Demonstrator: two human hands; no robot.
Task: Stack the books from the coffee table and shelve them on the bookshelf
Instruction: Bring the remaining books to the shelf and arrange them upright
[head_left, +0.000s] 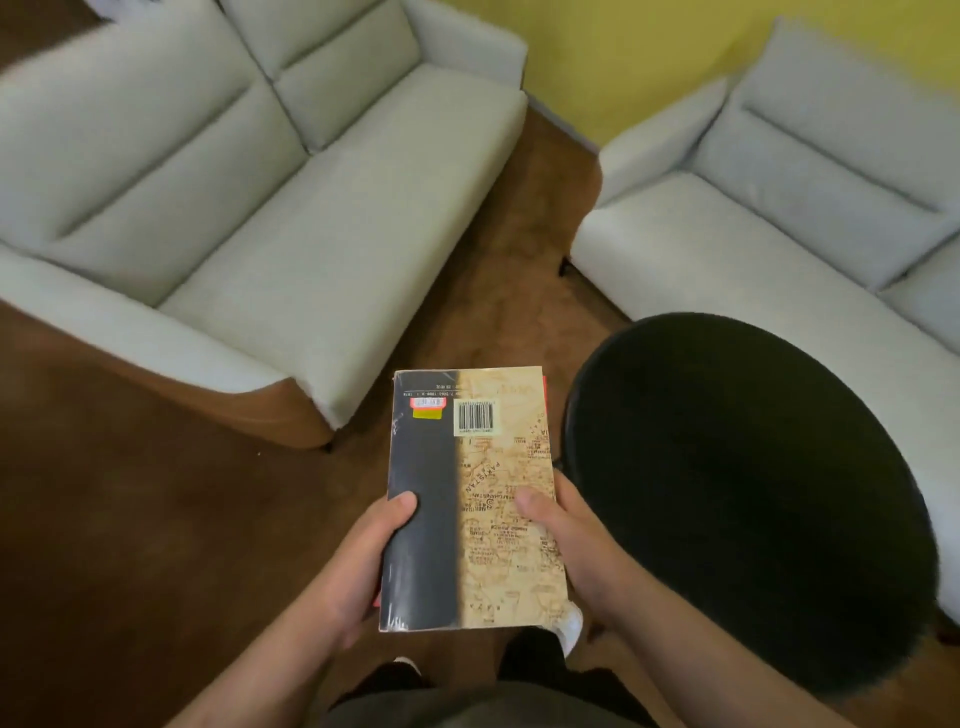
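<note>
I hold a small stack of books (470, 467) in front of me, above the floor. The top book lies back cover up, half black, half tan map print, with a barcode and a red-yellow sticker. A red edge of a book beneath shows at its right and lower left. My left hand (358, 561) grips the stack's left side, thumb on the cover. My right hand (576, 545) grips the right side, thumb on the map print. The round black coffee table (737, 493) stands just to the right. No bookshelf is in view.
A pale grey two-seat sofa (249, 197) fills the left and a second sofa (779, 218) the right, with a strip of brown floor (130, 519) between them. A yellow wall (623, 52) is behind. My legs and white shoes show below the books.
</note>
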